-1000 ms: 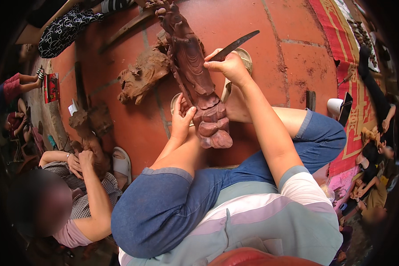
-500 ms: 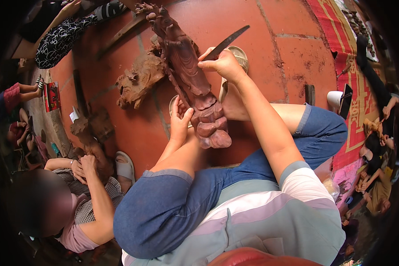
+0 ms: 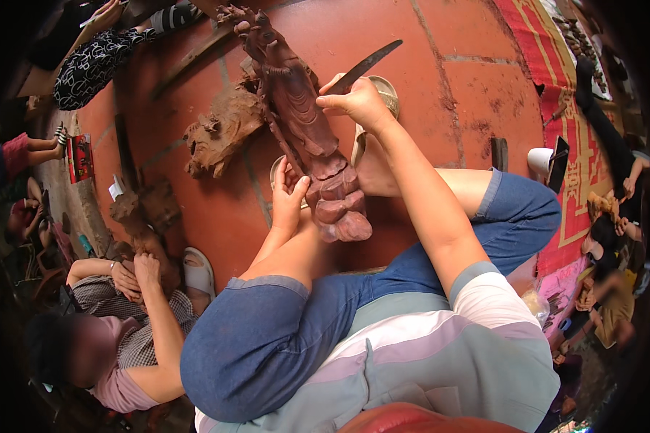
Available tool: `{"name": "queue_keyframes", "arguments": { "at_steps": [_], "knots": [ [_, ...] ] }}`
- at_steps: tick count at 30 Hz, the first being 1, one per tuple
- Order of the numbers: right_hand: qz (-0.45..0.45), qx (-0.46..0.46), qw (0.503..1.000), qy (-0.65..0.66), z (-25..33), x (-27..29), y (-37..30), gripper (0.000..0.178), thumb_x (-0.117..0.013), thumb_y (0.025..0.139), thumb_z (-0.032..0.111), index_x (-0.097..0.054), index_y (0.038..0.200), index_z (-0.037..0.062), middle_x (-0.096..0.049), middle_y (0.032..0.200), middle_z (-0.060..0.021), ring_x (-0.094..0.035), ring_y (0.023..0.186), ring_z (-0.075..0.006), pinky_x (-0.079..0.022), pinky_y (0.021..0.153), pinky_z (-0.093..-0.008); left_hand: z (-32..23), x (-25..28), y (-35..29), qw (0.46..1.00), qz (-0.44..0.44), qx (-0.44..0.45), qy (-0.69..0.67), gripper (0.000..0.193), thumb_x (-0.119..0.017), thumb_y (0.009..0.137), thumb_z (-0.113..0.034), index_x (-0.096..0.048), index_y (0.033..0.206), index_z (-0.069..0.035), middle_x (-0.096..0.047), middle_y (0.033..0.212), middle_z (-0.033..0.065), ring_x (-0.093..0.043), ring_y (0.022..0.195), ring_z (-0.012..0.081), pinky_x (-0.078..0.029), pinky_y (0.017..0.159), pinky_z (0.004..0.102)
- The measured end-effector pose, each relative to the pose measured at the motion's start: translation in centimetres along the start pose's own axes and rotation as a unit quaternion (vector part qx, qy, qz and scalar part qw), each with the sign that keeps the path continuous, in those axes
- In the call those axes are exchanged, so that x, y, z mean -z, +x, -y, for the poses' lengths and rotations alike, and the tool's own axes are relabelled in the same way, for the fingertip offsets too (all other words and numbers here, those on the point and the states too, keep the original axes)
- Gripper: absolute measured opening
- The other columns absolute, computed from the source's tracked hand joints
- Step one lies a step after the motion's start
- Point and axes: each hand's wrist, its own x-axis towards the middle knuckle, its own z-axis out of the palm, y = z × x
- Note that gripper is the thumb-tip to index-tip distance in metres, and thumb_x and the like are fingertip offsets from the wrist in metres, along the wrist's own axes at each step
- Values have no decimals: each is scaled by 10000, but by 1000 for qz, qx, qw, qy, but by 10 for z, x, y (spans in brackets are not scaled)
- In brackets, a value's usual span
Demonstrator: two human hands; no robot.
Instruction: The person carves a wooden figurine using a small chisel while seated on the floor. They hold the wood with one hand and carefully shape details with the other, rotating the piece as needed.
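Note:
A reddish-brown carved wooden statue (image 3: 307, 119) of a robed figure stands on the floor in front of me, its rocky base near my shins. My left hand (image 3: 289, 198) is curled at the statue's lower left edge, with the thumb against it. A long, flat, dark file (image 3: 368, 65) is pinched in my right hand (image 3: 357, 101), beside the statue's right side. The file's free end points up and right, away from the wood; its near end is partly hidden by my fingers.
A rough wooden root piece (image 3: 224, 130) lies left of the statue. At lower left, a person (image 3: 152, 325) sits close by with hands on another carving. A red-and-gold mat (image 3: 570, 180), a white cup (image 3: 542, 160) and more people are on the right.
The whole view has shifted slightly. Both hands keep nearly the same places on the statue and the file.

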Motion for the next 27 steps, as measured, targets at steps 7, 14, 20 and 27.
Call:
{"name": "queue_keyframes", "arguments": {
  "at_steps": [7, 14, 20, 27],
  "knots": [
    [49, -1, 993, -106, 10, 0, 4, 198, -759, 781, 100, -653, 925, 15, -678, 889, -78, -664, 827, -161, -565, 760, -285, -6, -4, 0, 1000, 12, -20, -20, 685, -622, 889, -76, -258, 1466, -19, -487, 1303, 123, -492, 1192, 201, -407, 1015, 327],
    [76, 25, 981, -177, 14, -4, 0, 179, -762, 786, 103, -649, 891, 13, -659, 857, -60, -646, 813, -141, -564, 757, -277, -11, -5, -4, 1000, 12, -20, -8, 693, -633, 888, -126, -267, 1468, -26, -480, 1325, 107, -472, 1210, 187, -372, 1043, 331],
    [60, 22, 996, -61, 4, 0, -2, 183, -761, 785, 75, -641, 907, 11, -658, 847, -64, -645, 802, -134, -567, 750, -268, -4, -1, -3, 1000, 17, -20, -12, 695, -651, 885, -125, -277, 1464, -42, -491, 1313, 103, -486, 1206, 187, -372, 1050, 336],
    [-134, 138, 979, 74, 13, 30, -3, 158, -675, 844, -20, -568, 959, -10, -665, 892, -127, -692, 811, -209, -598, 698, -275, 0, -3, -1, 997, -24, -60, 32, 767, -669, 857, -102, -231, 1486, -61, -432, 1355, 162, -518, 1184, 216, -431, 1008, 332]
  ]
}}
